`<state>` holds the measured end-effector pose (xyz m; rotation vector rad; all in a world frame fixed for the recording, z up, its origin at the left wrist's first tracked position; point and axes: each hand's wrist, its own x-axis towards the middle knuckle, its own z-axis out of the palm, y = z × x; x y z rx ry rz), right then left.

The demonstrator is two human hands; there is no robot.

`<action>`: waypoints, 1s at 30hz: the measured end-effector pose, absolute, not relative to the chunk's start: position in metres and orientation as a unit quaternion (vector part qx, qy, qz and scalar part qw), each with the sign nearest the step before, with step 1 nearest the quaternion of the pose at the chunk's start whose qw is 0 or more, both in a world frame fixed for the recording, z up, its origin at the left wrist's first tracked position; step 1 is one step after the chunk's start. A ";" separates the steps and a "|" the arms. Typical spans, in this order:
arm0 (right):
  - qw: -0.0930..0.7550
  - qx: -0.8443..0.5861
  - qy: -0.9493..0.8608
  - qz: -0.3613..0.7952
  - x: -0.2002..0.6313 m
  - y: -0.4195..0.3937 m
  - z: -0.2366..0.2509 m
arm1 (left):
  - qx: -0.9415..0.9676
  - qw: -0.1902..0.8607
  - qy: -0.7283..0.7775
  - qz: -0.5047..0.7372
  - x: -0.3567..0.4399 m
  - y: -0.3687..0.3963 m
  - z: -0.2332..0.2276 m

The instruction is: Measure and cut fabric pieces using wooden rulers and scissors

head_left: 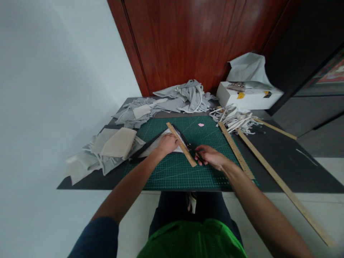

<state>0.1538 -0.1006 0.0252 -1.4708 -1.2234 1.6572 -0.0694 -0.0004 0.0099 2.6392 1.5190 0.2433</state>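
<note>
Wooden ruler lies diagonally on the green cutting mat, running from 11 o'clock to 5 o'clock, over a pale piece of fabric. Left hand presses flat on the ruler's upper stretch and the fabric, fingers spread narrow; most of the fabric under it is hidden by the hand and wrist. Right hand sits at the ruler's 3 o'clock side, near its lower end, fingers curled around a dark tool that lies along the ruler's edge. Tool is thin and black; its tip and kind are hard to make out. A dark strip angles away at 8 o'clock of the left hand, partly under the forearm.

Small pink scrap on the mat at 12 o'clock of the right hand, well apart. Two longer wooden rulers: one along the mat's right edge, another beyond it, its far end running toward the frame's lower right corner. Tangle of pale strips at 1 o'clock. Folded beige cloth on a grey heap at 9 o'clock. Grey fabric pile at 12 o'clock against the wooden door. White box at 1 o'clock, contents unclear. Dark counter carries all.
</note>
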 end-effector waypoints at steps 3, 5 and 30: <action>0.303 -0.550 -0.447 0.638 0.152 -0.102 0.028 | 0.868 0.027 0.485 0.104 -0.061 0.001 0.006; 0.304 -0.555 -0.442 0.636 0.151 -0.102 0.030 | 0.872 0.034 0.473 0.117 -0.061 0.001 0.002; 0.190 -0.561 -0.525 0.611 0.178 -0.104 0.017 | 0.877 0.078 0.461 0.116 -0.056 0.016 -0.010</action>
